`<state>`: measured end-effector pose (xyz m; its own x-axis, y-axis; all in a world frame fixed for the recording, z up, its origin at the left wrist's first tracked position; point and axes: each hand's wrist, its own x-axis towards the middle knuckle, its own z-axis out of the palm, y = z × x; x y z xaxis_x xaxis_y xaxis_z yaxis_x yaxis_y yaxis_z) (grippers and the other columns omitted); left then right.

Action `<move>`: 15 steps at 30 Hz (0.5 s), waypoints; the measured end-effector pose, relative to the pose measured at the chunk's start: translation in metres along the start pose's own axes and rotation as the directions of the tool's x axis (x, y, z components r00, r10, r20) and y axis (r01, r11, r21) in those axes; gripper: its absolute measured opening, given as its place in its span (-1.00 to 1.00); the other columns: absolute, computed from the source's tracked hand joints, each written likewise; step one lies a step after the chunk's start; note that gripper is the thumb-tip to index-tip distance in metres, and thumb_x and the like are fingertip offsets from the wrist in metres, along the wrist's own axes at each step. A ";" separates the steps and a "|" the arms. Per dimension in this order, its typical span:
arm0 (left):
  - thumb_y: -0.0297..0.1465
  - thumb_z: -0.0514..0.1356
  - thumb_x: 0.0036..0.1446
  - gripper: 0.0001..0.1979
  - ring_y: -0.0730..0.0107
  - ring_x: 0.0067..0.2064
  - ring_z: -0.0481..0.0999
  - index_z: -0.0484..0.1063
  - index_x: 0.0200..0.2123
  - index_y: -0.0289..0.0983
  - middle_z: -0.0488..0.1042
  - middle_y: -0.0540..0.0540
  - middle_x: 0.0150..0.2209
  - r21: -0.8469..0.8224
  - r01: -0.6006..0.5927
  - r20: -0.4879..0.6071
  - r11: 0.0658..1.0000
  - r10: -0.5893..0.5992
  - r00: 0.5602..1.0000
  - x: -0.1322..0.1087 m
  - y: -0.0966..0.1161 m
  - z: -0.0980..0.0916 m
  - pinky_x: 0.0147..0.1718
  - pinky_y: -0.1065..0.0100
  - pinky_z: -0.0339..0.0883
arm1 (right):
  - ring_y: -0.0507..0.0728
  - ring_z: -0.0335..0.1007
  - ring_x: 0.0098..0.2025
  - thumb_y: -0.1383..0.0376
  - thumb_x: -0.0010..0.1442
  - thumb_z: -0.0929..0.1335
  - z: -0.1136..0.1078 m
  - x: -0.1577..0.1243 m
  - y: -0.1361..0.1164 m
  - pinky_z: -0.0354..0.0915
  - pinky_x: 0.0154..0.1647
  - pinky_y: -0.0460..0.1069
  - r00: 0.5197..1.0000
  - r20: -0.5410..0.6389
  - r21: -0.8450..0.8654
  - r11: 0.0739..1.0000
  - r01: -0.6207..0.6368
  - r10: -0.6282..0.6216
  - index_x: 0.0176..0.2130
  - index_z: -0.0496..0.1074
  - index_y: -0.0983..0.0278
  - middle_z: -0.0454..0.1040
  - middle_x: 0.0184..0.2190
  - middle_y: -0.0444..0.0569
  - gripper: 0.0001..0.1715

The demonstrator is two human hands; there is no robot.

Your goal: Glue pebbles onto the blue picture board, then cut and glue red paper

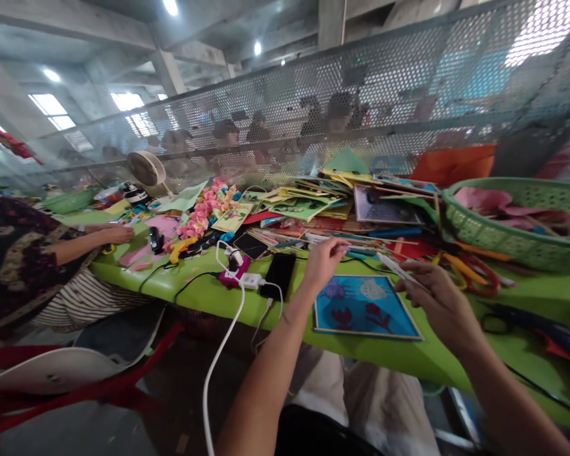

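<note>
A blue picture board [365, 307] with sea-creature shapes and a wooden frame lies flat on the green table [204, 291] in front of me. My left hand [323, 261] reaches past its far left corner with fingers curled toward a thin stick among the clutter; whether it grips anything is unclear. My right hand [432, 292] hovers over the board's right edge and pinches a thin pale stick [395, 266] that points up and left.
A heap of finished picture boards [342, 202] fills the table's back. A green basket [513, 218] stands at right, red scissors [475, 269] beside it. Phones [279, 273], white cables and a charger lie left. Another person sits at far left [33, 266].
</note>
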<state>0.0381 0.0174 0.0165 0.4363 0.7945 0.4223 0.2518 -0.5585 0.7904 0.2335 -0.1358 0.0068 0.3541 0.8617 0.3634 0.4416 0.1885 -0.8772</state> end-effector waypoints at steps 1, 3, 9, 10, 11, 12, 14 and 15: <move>-0.52 0.21 0.27 -0.79 0.35 -0.16 0.61 0.56 -0.08 -0.19 0.63 -0.07 -0.12 -0.081 -0.036 0.023 0.996 0.038 0.999 -0.002 0.001 0.003 -0.05 0.35 0.46 | 0.15 0.45 -0.37 -0.01 0.25 0.39 0.002 0.005 -0.007 0.33 -0.42 -0.01 0.999 0.032 0.040 0.999 -0.031 0.030 -0.04 0.45 0.19 0.55 -0.39 -0.03 -0.59; -0.56 0.18 0.25 -0.75 0.39 -0.19 0.62 0.54 -0.06 -0.21 0.63 -0.09 -0.04 -0.203 -0.051 0.037 0.978 0.059 0.998 -0.006 0.000 0.008 -0.10 0.35 0.50 | 0.13 0.43 -0.36 0.00 0.25 0.39 0.005 0.011 -0.017 0.30 -0.40 -0.02 0.994 0.091 0.071 0.995 -0.073 0.066 -0.09 0.46 0.21 0.51 -0.42 -0.05 -0.62; -0.63 0.21 0.17 -0.74 0.38 -0.20 0.63 0.54 -0.13 -0.25 0.65 -0.07 -0.16 -0.192 -0.036 0.030 0.981 0.043 0.999 -0.014 -0.004 0.011 -0.11 0.34 0.51 | 0.10 0.37 -0.39 0.01 0.22 0.41 0.005 0.018 -0.018 0.25 -0.40 -0.03 0.993 0.088 0.054 0.995 -0.085 0.080 -0.13 0.51 0.22 0.45 -0.46 -0.10 -0.63; -0.63 0.22 0.17 -0.75 0.37 -0.20 0.63 0.55 -0.14 -0.25 0.65 -0.07 -0.17 -0.172 -0.042 0.030 0.984 0.048 0.998 -0.014 -0.004 0.010 -0.11 0.34 0.50 | 0.10 0.36 -0.40 0.01 0.22 0.40 0.004 0.019 -0.017 0.24 -0.41 -0.03 0.992 0.088 0.046 0.994 -0.094 0.090 -0.13 0.51 0.22 0.45 -0.46 -0.11 -0.64; -0.62 0.22 0.17 -0.75 0.37 -0.19 0.63 0.55 -0.14 -0.25 0.65 -0.07 -0.17 -0.157 -0.050 0.032 0.986 0.056 0.998 -0.014 -0.003 0.009 -0.10 0.34 0.50 | 0.09 0.35 -0.41 0.02 0.22 0.40 0.004 0.020 -0.016 0.23 -0.41 -0.03 0.991 0.092 0.038 0.994 -0.102 0.099 -0.14 0.51 0.22 0.44 -0.47 -0.11 -0.64; -0.62 0.23 0.18 -0.76 0.36 -0.17 0.62 0.55 -0.14 -0.25 0.64 -0.07 -0.17 -0.143 -0.062 0.034 0.988 0.068 0.997 -0.013 -0.003 0.009 -0.09 0.33 0.49 | 0.09 0.35 -0.41 0.02 0.21 0.40 0.004 0.020 -0.015 0.23 -0.42 -0.03 0.990 0.097 0.032 0.993 -0.109 0.106 -0.14 0.51 0.22 0.44 -0.47 -0.11 -0.64; -0.60 0.24 0.19 -0.78 0.34 -0.15 0.62 0.56 -0.14 -0.24 0.64 -0.08 -0.16 -0.119 -0.092 0.032 0.989 0.096 0.995 -0.013 -0.001 0.008 -0.06 0.32 0.48 | 0.09 0.36 -0.41 0.02 0.22 0.40 0.005 0.022 -0.015 0.22 -0.42 -0.03 0.987 0.113 0.028 0.993 -0.119 0.115 -0.14 0.51 0.22 0.44 -0.46 -0.11 -0.64; -0.59 0.24 0.20 -0.79 0.33 -0.14 0.61 0.56 -0.14 -0.24 0.64 -0.08 -0.15 -0.109 -0.108 0.030 0.988 0.111 0.993 -0.014 0.001 0.007 -0.05 0.32 0.47 | 0.09 0.36 -0.40 0.02 0.22 0.40 0.005 0.023 -0.015 0.23 -0.42 -0.03 0.986 0.122 0.025 0.992 -0.120 0.116 -0.14 0.51 0.22 0.44 -0.46 -0.11 -0.64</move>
<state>0.0384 0.0046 0.0083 0.4877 0.7197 0.4941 0.1076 -0.6112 0.7841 0.2308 -0.1164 0.0266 0.2997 0.9288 0.2179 0.3752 0.0953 -0.9220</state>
